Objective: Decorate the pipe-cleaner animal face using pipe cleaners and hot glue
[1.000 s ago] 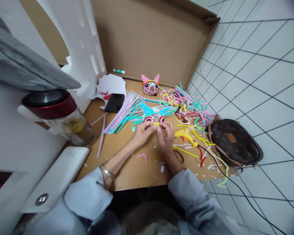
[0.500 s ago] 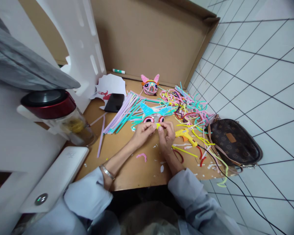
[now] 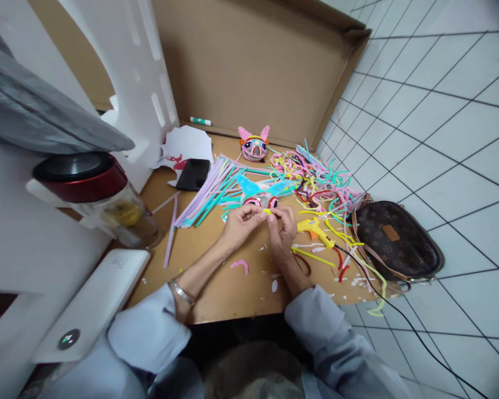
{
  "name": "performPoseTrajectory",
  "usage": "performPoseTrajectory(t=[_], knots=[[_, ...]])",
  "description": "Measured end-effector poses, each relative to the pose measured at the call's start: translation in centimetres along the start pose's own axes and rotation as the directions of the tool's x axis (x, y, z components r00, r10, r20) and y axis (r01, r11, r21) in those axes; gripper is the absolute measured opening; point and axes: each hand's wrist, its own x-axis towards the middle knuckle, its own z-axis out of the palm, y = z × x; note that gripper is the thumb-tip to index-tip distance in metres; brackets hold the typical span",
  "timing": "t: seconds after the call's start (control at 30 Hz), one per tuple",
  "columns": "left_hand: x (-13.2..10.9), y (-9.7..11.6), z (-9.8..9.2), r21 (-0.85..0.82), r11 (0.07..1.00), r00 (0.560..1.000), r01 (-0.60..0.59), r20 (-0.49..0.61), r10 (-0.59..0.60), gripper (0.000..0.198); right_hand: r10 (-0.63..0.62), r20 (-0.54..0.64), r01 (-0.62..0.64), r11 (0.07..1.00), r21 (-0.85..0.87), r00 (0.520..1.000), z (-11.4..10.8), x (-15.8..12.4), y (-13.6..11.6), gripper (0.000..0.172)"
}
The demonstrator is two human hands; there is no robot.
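Observation:
A short yellow piece of pipe cleaner [image 3: 266,211] is pinched between the fingertips of my left hand [image 3: 242,224] and my right hand [image 3: 283,228]. Just behind my fingers sits an animal face [image 3: 261,197] with blue ears and red-ringed eyes, its lower part hidden by my hands. A finished-looking face with pink ears [image 3: 254,147] stands farther back. Right of my right hand lies a yellow hot glue gun [image 3: 316,230] with a black cord. A curled pink piece [image 3: 241,265] rests on the table in front of my left hand.
Straight lilac and teal pipe cleaners [image 3: 205,194] lie at the left, beside a black phone [image 3: 193,174]. A tangled colourful heap [image 3: 320,177] fills the back right. A brown handbag [image 3: 397,241], a glass bottle [image 3: 128,216] and a white power bank [image 3: 95,305] flank the table.
Both hands stay almost in place, fingertips still together on the yellow piece, with slightly less of it showing. The whole view has shifted very slightly.

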Motion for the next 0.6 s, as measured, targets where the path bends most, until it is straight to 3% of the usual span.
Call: performPoseTrajectory(t=[0.13,0.23,0.3,0.37,0.43,0.5,0.6], knots=[[0.0,0.2,0.0,0.024,1.0,0.999,0.0,-0.049,0.001,0.048,0.017,0.009,-0.017,0.999,-0.037,1.0,-0.3,-0.1,-0.3,0.02],[0.1,0.2,-0.2,0.063,0.998,0.997,-0.013,-0.072,0.017,0.044,0.066,0.01,-0.063,0.981,-0.182,0.998,-2.2,0.0,0.0,0.02],[0.1,0.3,-0.3,0.065,0.997,0.997,-0.035,-0.07,0.04,0.043,0.082,0.041,-0.06,0.92,-0.388,0.996,-4.6,0.1,0.5,0.022],[0.1,0.4,-0.2,0.052,0.997,0.997,-0.056,-0.058,0.059,0.043,0.158,0.088,-0.066,0.769,-0.636,0.984,-7.3,0.3,1.2,0.027],[0.0,0.6,-0.2,0.045,0.997,0.997,-0.064,-0.047,0.066,0.043,0.314,0.163,-0.049,0.573,-0.818,0.935,-9.8,0.5,1.8,0.033],[-0.1,0.6,-0.1,0.049,0.996,0.997,-0.07,-0.041,0.072,0.044,0.497,0.213,-0.014,0.414,-0.91,0.841,-11.5,0.9,2.4,0.037],[-0.2,0.6,-0.1,0.05,0.996,0.997,-0.075,-0.031,0.077,0.047,0.668,0.25,0.041,0.312,-0.949,0.701,-12.2,1.7,3.0,0.045]])
